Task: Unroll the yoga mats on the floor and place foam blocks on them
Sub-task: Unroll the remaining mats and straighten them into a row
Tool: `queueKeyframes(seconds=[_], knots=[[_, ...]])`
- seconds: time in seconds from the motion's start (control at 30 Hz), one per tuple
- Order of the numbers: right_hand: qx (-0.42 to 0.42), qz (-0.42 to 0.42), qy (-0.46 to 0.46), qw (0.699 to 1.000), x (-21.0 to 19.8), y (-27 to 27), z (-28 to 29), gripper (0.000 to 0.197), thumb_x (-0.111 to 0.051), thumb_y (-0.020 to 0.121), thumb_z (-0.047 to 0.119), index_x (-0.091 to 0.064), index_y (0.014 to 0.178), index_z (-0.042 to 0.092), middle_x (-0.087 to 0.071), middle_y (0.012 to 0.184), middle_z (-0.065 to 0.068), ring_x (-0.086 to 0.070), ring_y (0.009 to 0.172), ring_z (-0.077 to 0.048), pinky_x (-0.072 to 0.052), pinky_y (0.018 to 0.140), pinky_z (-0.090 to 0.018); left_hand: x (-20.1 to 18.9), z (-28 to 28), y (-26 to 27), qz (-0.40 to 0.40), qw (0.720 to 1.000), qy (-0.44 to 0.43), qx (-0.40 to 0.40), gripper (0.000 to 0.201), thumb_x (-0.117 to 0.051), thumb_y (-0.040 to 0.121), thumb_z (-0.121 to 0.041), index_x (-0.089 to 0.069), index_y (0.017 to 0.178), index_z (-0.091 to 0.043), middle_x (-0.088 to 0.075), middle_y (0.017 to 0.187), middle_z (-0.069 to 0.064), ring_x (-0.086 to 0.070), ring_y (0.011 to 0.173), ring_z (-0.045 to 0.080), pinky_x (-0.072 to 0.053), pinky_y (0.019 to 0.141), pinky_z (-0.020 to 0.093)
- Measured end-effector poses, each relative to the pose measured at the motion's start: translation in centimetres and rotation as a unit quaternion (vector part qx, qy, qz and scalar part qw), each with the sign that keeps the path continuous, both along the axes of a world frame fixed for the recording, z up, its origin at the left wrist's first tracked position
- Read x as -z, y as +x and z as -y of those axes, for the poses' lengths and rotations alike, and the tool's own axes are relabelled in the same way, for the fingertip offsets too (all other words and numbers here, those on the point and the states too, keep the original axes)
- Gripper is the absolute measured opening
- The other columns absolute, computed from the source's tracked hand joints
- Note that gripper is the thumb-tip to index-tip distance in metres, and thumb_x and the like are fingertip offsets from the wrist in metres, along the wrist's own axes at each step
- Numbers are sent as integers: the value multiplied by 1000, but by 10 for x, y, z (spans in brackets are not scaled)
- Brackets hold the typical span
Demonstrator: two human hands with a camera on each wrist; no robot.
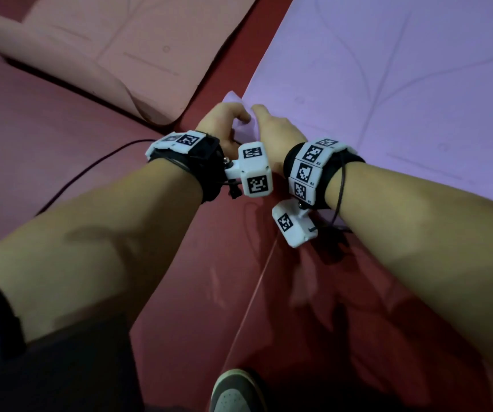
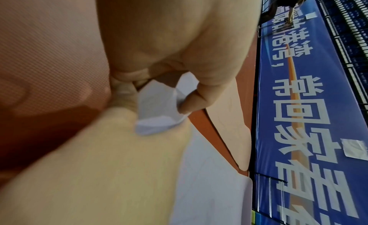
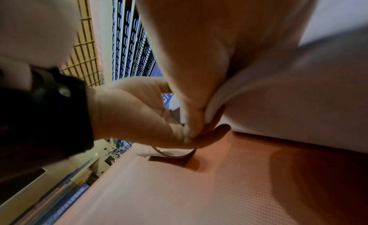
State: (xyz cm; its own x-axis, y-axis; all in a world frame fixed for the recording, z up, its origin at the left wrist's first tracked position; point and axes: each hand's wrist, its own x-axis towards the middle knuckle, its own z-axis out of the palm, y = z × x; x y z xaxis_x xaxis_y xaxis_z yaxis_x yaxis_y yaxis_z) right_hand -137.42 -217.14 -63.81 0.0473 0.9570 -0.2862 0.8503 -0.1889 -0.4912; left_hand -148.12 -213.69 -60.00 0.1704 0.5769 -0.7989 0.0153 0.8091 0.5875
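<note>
Both hands (image 1: pixel 240 126) on purple mat (image 1: pixel 388 84) corner

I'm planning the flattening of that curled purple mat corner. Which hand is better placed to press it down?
Left, probably. The left hand already pinches the lifted corner of the purple mat between thumb and finger. The right hand grips the mat's edge right beside it, so it could better hold that edge steady.

Indoor sports hall or arena. Evidence: a red textured sports floor (image 1: pixel 61 120), a long blue banner (image 2: pixel 310 112) with large white characters running along the far edge of that floor, and tiered rows of blue spectator seats (image 3: pixel 127 44) behind railings directly beyond the banner.
</note>
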Motion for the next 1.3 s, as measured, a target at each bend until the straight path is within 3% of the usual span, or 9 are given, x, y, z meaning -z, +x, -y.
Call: queueKeyframes(seconds=[0.1,0.23,0.33,0.5,0.7,0.83,0.97,1.17,1.3], knots=[[-54,-83,-113,989,4,8,12,90,-64,89,28,-5,156,19,-53,136,-17,-54,120,-32,-42,88,-32,6,3,-6,-60,998,-19,16,28,-47,93,-10,-47,109,13,-54,103,19,-57,79,32,-47,61,33],[-142,-49,-241,959,18,42,40,93,-79,79,41,-26,153,20,-50,142,-1,-51,123,-18,-39,98,-24,18,3,-20,-160,987,7,9,19,-54,81,-6,-49,96,3,-41,88,10,-47,63,27,-48,68,37],[-120,24,-272,955,31,64,64,111,-82,70,53,-20,154,13,-39,152,-11,-44,134,-27,-36,110,-36,16,5,-19,-117,993,4,10,11,-51,81,-7,-39,81,-7,-33,73,4,-39,47,20,-48,52,32],[-120,94,-249,956,46,61,95,141,-84,50,68,0,156,26,-27,153,-12,-39,135,-37,-40,107,-47,15,7,-9,-98,995,27,-6,13,-54,82,-6,-43,88,-5,-31,73,3,-37,45,21,-47,45,33],[-106,121,-197,967,51,55,126,109,-72,74,38,0,155,26,-29,149,-11,-38,132,-38,-42,105,-46,13,12,-13,-99,994,49,-25,40,-66,81,-10,-55,118,1,-57,81,13,-57,54,26,-57,60,39],[-105,156,-158,969,48,58,149,86,-58,82,17,-11,153,28,-36,141,-5,-43,124,-33,-47,93,-45,19,27,-4,-113,992,51,30,22,-63,86,-14,-58,104,-2,-66,89,16,-66,69,31,-58,80,49],[-113,209,-146,960,34,77,153,56,-56,82,18,-42,137,23,-43,125,-8,-46,114,-30,-47,84,-40,28,52,8,-165,972,46,161,17,-63,89,-20,-59,94,-4,-67,77,15,-69,70,35,-58,81,53],[-135,141,-173,965,20,127,164,51,-52,93,29,-44,143,33,-50,129,-11,-50,120,-34,-46,96,-40,29,76,30,-173,948,-3,266,29,-67,90,-33,-64,90,-5,-73,85,14,-71,94,36,-46,103,50],[-144,151,-200,957,10,163,176,35,-51,92,13,-57,127,13,-61,126,-13,-57,114,-33,-47,92,-35,18,72,56,-151,958,-9,242,29,-49,99,-23,-57,88,2,-69,68,17,-71,59,28,-52,83,36]])
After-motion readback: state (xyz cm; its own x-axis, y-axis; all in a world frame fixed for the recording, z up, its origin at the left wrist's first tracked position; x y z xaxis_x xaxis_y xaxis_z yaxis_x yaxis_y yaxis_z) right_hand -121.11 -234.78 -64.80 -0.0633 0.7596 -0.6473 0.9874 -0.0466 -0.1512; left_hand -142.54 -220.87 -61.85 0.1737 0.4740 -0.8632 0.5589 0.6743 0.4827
